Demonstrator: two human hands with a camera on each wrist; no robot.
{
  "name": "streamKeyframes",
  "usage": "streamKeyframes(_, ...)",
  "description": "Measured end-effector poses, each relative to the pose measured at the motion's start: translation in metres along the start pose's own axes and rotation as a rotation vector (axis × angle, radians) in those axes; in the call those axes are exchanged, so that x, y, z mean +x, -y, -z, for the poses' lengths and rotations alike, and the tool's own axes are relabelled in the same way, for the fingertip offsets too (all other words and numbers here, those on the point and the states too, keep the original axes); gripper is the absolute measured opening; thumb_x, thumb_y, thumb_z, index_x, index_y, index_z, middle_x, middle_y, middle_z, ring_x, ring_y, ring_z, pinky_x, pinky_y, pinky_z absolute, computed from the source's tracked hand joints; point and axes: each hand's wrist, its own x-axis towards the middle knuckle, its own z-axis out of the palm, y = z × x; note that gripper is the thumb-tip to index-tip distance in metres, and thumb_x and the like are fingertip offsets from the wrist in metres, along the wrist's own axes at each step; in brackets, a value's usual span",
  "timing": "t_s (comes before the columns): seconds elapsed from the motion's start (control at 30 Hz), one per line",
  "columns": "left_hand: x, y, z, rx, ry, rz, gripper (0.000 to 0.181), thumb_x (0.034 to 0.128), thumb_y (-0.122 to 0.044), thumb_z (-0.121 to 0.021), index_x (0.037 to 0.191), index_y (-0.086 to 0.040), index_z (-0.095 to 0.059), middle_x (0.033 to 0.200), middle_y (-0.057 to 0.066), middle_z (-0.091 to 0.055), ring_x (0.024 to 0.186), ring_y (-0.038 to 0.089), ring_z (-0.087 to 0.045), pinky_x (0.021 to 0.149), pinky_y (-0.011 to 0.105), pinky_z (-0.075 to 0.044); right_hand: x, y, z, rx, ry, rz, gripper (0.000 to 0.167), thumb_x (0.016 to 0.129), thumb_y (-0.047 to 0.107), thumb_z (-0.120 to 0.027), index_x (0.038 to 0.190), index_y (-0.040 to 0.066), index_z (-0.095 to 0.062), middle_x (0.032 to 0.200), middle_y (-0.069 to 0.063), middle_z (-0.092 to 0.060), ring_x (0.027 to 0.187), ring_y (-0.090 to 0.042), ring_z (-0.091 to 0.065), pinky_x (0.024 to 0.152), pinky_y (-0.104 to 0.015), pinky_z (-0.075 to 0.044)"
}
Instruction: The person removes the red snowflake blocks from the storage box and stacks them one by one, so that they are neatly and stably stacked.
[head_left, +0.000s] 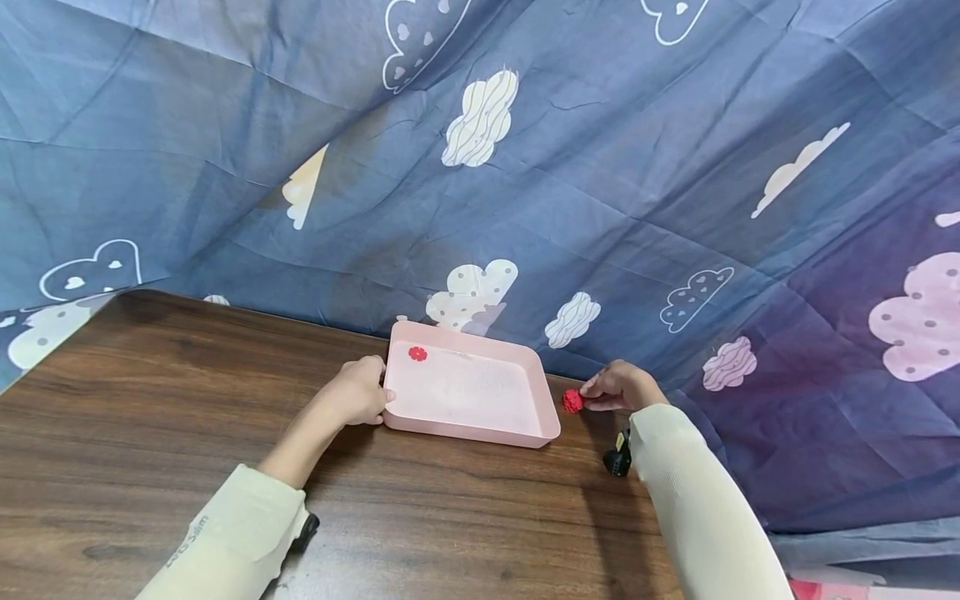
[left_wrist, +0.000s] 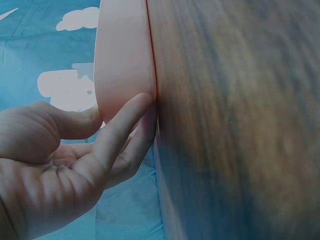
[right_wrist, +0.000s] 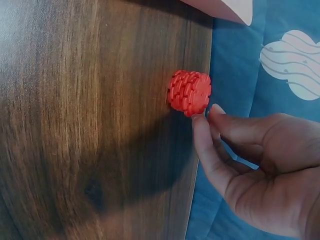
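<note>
A shallow pink tray (head_left: 468,436) lies at the back of the wooden table. My left hand (head_left: 360,392) grips its left end, with the thumb at the rim; in the left wrist view the fingers (left_wrist: 122,130) reach low along the tray wall (left_wrist: 122,60). One red flower-shaped disc (head_left: 417,354) lies inside the tray at the far left corner. Just right of the tray is a small stack of red flower-shaped discs (right_wrist: 189,92). My right hand (head_left: 618,386) pinches the edge of this stack between thumb and index fingertip.
A blue curtain (head_left: 360,208) with cloud prints hangs right behind the table and along its right side. The dark wooden tabletop (head_left: 450,517) extends toward me and to the left. Black wrist devices (head_left: 618,454) sit under both sleeves. Something pink and red shows at the lower right corner.
</note>
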Motion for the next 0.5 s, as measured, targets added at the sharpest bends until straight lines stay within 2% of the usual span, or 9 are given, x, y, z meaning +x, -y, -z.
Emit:
streamKeyframes(0.13, 0.000, 0.000, 0.001, -0.001, 0.004, -0.003, 0.028, 0.1059, 0.002, -0.061, 0.131, 0.013, -0.054, 0.115, 0.028, -0.062, 0.081, 0.020, -0.067, 0.068, 0.024, -0.067, -0.003, 0.004, 0.001, 0.048, 0.014, 0.037, 0.020, 0.098, -0.012, -0.064, 0.116, -0.015, -0.071, 0.088, -0.007, -0.073, 0.078, -0.015, -0.069, 0.082, -0.031, -0.070)
streamKeyframes(0.3, 0.000, 0.000, 0.001, 0.005, 0.000, 0.002, 0.027, 0.1057, 0.001, -0.062, 0.129, 0.012, -0.055, 0.114, 0.027, -0.063, 0.080, 0.019, -0.067, 0.067, 0.023, -0.067, -0.006, 0.020, -0.002, 0.083, 0.098, 0.104, 0.020, 0.102, -0.007, -0.062, 0.119, -0.015, -0.068, 0.089, -0.007, -0.071, 0.080, -0.014, -0.068, 0.082, -0.027, -0.069)
streamKeyframes(0.5, 0.000, -0.001, 0.000, 0.016, -0.003, -0.002, 0.026, 0.1057, 0.001, -0.062, 0.129, 0.012, -0.055, 0.115, 0.027, -0.063, 0.081, 0.020, -0.067, 0.067, 0.023, -0.066, -0.008, 0.045, -0.015, 0.042, 0.139, 0.110, 0.020, 0.103, -0.004, -0.062, 0.121, -0.013, -0.066, 0.080, -0.003, -0.067, 0.078, -0.013, -0.069, 0.079, -0.025, -0.068)
